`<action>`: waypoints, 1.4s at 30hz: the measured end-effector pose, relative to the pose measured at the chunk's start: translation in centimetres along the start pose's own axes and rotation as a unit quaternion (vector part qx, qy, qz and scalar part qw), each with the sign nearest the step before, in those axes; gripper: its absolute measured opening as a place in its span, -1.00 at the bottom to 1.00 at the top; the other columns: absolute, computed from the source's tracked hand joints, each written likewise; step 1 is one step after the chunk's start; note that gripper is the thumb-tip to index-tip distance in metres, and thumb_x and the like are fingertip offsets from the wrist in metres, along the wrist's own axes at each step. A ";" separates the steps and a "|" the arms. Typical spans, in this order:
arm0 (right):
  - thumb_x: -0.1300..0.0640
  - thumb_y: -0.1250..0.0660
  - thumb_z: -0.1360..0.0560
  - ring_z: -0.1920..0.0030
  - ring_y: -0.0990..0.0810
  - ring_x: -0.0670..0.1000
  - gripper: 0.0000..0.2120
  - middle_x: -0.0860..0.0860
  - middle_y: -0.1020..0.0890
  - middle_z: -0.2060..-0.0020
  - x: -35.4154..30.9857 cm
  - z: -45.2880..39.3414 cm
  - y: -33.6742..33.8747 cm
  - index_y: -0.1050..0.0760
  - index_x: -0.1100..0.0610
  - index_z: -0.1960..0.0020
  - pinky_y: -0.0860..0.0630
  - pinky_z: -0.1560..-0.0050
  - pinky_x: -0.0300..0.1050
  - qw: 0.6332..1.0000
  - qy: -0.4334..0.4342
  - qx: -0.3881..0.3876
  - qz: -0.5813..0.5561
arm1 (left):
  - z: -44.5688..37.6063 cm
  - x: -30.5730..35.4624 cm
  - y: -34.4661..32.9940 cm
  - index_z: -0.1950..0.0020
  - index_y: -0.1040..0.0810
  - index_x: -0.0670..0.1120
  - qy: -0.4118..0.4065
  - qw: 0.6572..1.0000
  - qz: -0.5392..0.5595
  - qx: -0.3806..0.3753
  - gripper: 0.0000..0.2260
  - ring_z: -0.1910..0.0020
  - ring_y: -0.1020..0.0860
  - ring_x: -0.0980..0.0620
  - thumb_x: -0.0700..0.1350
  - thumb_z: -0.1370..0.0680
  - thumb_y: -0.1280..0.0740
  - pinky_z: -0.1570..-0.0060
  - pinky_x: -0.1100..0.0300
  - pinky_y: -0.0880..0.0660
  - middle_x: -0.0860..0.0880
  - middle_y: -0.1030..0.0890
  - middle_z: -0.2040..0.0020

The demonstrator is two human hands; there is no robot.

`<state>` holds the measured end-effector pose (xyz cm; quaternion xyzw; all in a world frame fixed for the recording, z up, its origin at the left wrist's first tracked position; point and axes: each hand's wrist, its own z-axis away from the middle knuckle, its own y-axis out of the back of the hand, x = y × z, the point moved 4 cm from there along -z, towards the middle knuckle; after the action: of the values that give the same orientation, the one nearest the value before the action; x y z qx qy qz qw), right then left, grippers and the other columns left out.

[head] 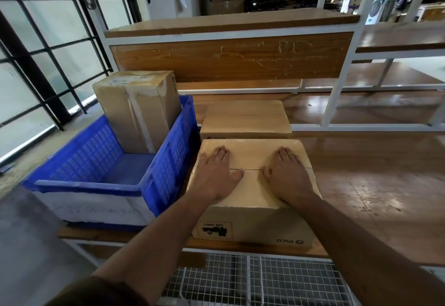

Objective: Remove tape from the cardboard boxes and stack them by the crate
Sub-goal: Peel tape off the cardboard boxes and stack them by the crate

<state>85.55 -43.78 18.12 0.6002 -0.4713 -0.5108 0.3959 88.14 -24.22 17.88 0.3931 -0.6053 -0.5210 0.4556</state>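
Head view, wooden bench (375, 185). My left hand (218, 173) and right hand (286, 174) lie flat on the top of the near cardboard box (252, 192), fingers straight, thumbs turned in toward the centre seam (251, 169) — neither grip closes on anything; both palms simply press down. I judge this hold to serve the placement: the weight on either side of the seam keeps the flaps level and steadies the box as it settles at the bench's front edge, just beside the blue crate (101, 168).

The seam shows as a bare dark line, so I take the tape here to be off already, though the blur leaves that uncertain. The box's printed labels read upside down from my side.

A second cardboard box (245, 119) sits directly behind, touching or nearly touching the near one, also against the crate's right wall — the row by the crate is forming there. A third, taped box (137, 110) stands upright inside the crate at its far end, pale tape strips visible down its face; it is probably next in line.
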 end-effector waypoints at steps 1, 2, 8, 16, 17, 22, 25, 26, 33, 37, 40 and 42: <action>-0.09 -0.04 -0.65 -0.57 -0.11 0.07 -0.40 0.12 -0.19 -0.56 -0.6 0.0 0.0 -0.08 0.22 -0.58 0.06 -0.54 -0.01 0.999 0.031 -0.008 0.001 | -0.1 0.5 0.1 -0.65 0.03 -0.07 -0.025 1.000 -0.006 -0.005 -0.35 -0.63 0.10 0.06 0.24 -0.66 0.00 -0.59 -0.12 0.13 -0.02 0.02 -0.66; -0.07 -0.02 -0.66 -0.57 -0.07 0.04 -0.42 0.10 -0.16 -0.57 -1.4 -0.1 -0.1 -0.07 0.19 -0.59 0.09 -0.54 -0.03 0.997 0.070 -0.024 0.003 | -0.2 1.2 0.2 -0.65 0.03 -0.05 -0.059 0.998 -0.008 -0.011 -0.40 -0.63 0.10 0.08 0.18 -0.68 0.01 -0.59 -0.11 0.13 -0.01 0.02 -0.66; -0.09 0.02 -0.67 -0.57 -0.04 -0.04 -0.45 0.02 -0.12 -0.59 -3.7 -1.2 -0.6 -0.03 0.07 -0.60 0.09 -0.57 0.02 0.989 0.130 -0.070 0.014 | -1.1 2.8 0.2 -0.65 0.02 -0.02 -0.132 0.991 0.005 -0.034 -0.49 -0.62 0.09 0.12 0.04 -0.71 0.00 -0.60 -0.05 0.18 0.01 0.01 -0.66; -0.13 -0.02 -0.64 -0.59 0.01 0.05 -0.33 0.14 -0.05 -0.59 -2.3 -1.3 -0.5 0.02 0.23 -0.60 0.12 -0.57 -0.01 0.998 0.032 -0.055 0.006 | -1.2 1.0 0.3 -0.65 -0.01 -0.08 -0.027 0.999 0.043 0.011 -0.37 -0.62 0.05 0.10 0.19 -0.66 -0.06 -0.60 -0.03 0.12 0.00 -0.03 -0.66; -0.15 -0.02 -0.63 -0.59 -0.01 0.08 -0.31 0.15 -0.07 -0.59 -1.7 -1.3 -0.4 0.00 0.24 -0.59 0.11 -0.57 0.00 0.999 0.003 -0.038 0.000 | -1.1 0.5 0.3 -0.65 -0.02 -0.08 -0.014 0.999 0.045 0.017 -0.33 -0.63 0.04 0.09 0.23 -0.65 -0.07 -0.60 -0.02 0.10 -0.01 -0.03 -0.66; -0.23 -0.01 -0.61 -0.56 -0.12 0.11 -0.30 0.14 -0.19 -0.56 0.6 -1.4 -0.3 -0.10 0.23 -0.57 0.02 -0.55 0.05 1.000 -0.018 -0.010 0.010 | -0.9 -1.4 0.6 -0.65 -0.01 -0.08 -0.007 0.999 0.044 0.021 -0.24 -0.63 0.01 0.05 0.36 -0.61 -0.07 -0.60 0.01 0.03 -0.01 -0.03 -0.66; -0.23 -0.05 -0.61 -0.52 -0.23 0.08 -0.37 0.09 -0.32 -0.50 1.2 -1.6 0.4 -0.24 0.18 -0.51 -0.08 -0.53 0.08 1.000 0.003 0.004 0.014 | -0.8 -1.6 0.6 -0.65 -0.05 -0.07 -0.008 0.998 0.048 0.038 -0.30 -0.63 0.00 0.05 0.32 -0.63 -0.05 -0.61 -0.01 0.03 -0.02 -0.06 -0.66; -0.21 -0.06 -0.62 -0.50 -0.25 0.08 -0.41 0.08 -0.35 -0.48 1.3 -1.6 0.5 -0.28 0.16 -0.48 -0.10 -0.52 0.10 1.000 0.007 0.012 0.014 | -0.8 -1.7 0.7 -0.64 -0.07 -0.08 0.001 0.997 0.057 0.053 -0.32 -0.62 -0.01 0.04 0.29 -0.64 -0.04 -0.61 -0.02 0.03 -0.03 -0.08 -0.65; -0.25 -0.09 -0.55 -0.41 -0.29 0.35 -0.45 0.32 -0.29 -0.42 2.3 -1.1 0.9 -0.32 0.05 -0.41 -0.36 -0.33 0.23 0.990 -0.139 0.025 -0.018 | 0.0 -2.6 1.4 -0.61 -0.15 -0.09 0.138 0.976 0.133 0.100 -0.28 -0.61 -0.08 -0.12 0.32 -0.60 -0.18 -0.49 -0.18 -0.23 -0.08 -0.02 -0.66; -0.24 -0.10 -0.59 -0.27 -0.44 0.30 -0.42 0.30 -0.40 -0.33 2.1 -0.7 1.4 -0.29 0.12 -0.46 -0.46 -0.18 0.14 0.987 -0.152 0.030 -0.035 | 0.4 -3.3 1.6 -0.61 -0.10 -0.13 0.214 0.956 0.178 0.088 -0.11 -0.37 -0.48 -0.17 0.40 -0.50 -0.28 -0.24 -0.10 -0.48 -0.16 -0.37 -0.51; -0.18 -0.13 -0.61 -0.21 -0.47 0.28 -0.50 0.28 -0.45 -0.27 1.9 0.1 2.1 -0.36 0.17 -0.35 -0.48 -0.13 0.12 0.988 -0.136 0.050 -0.046 | 1.2 -3.3 1.7 -0.60 -0.13 -0.13 0.208 0.952 0.198 0.106 -0.12 -0.30 -0.52 -0.14 0.40 -0.49 -0.29 -0.22 -0.09 -0.48 -0.12 -0.49 -0.38; -0.16 -0.18 -0.60 -0.21 -0.47 0.27 -0.54 0.27 -0.44 -0.26 1.7 1.1 2.7 -0.39 0.17 -0.30 -0.50 -0.14 0.14 0.987 -0.129 0.079 -0.061 | 2.2 -3.0 2.2 -0.61 -0.10 -0.12 0.195 0.952 0.199 0.126 -0.13 -0.34 -0.49 -0.15 0.38 -0.51 -0.29 -0.25 -0.09 -0.45 -0.13 -0.46 -0.42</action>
<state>84.14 -46.07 20.07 0.5864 -0.5195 -0.5684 0.2512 86.88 -20.49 19.54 0.4128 -0.6315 -0.2522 0.6059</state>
